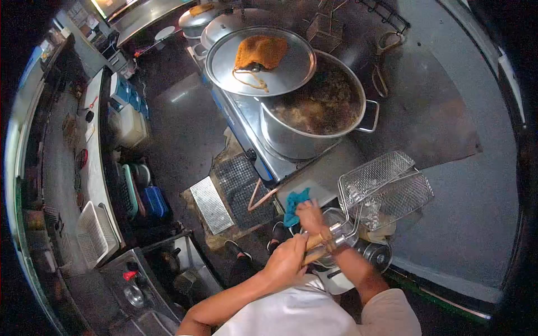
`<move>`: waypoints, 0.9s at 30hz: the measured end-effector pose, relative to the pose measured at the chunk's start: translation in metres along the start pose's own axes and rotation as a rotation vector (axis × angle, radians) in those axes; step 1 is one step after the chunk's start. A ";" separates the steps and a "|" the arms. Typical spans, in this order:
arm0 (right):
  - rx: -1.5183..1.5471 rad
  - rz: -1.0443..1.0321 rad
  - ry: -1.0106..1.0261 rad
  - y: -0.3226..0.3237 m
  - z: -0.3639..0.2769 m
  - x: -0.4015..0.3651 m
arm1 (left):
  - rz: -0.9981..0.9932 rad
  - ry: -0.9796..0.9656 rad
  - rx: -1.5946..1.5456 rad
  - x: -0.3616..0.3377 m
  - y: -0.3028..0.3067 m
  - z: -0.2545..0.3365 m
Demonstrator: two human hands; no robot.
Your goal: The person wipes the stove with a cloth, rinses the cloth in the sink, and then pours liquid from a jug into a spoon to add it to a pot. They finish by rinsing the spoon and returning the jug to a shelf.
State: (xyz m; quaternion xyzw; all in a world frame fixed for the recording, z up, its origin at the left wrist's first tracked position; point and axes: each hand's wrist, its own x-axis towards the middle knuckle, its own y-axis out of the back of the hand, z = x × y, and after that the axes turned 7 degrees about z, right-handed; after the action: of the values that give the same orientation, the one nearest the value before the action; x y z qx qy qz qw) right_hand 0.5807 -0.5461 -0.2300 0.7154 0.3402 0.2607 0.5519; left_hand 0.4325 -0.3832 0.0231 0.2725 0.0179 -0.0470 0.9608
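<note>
My left hand (287, 260) is closed around the wooden handles (317, 242) of wire-mesh frying baskets. The metal baskets (384, 190) extend to the right, over the counter's end. Beyond the handles, my right hand (309, 215) grips a teal cloth (295, 205) at the counter's near edge, its wrist passing close by the handles. A large steel stockpot (302, 131) full of dark brown contents stands on the stove ahead. Its lid (221, 70) rests tilted across the far-left part of the rim, with an orange cloth (261, 52) over its knob.
More lidded pots (196, 19) line the back of the stove. Tongs (381, 73) hang on the right wall. On the floor lie a black mat (241, 182) and a perforated metal plate (211, 205). A shelf with a white basket (96, 235) runs along the left.
</note>
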 end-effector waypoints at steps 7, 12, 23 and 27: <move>-0.096 0.307 -0.394 0.014 0.016 0.027 | 0.023 -0.002 0.028 -0.006 0.001 -0.001; 0.424 0.300 -0.578 -0.011 0.013 0.043 | 0.054 -0.018 0.006 -0.010 0.007 0.008; 0.137 0.654 -0.376 0.025 -0.059 0.116 | 0.052 -0.022 0.056 -0.015 0.017 0.008; 0.258 0.606 -0.244 0.009 -0.066 0.105 | 0.048 -0.019 0.041 -0.017 0.017 0.008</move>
State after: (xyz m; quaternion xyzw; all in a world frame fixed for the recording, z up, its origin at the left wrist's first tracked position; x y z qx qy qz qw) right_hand 0.5994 -0.4259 -0.2047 0.8736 0.0740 0.2799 0.3912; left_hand 0.4174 -0.3716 0.0402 0.2918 0.0010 -0.0269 0.9561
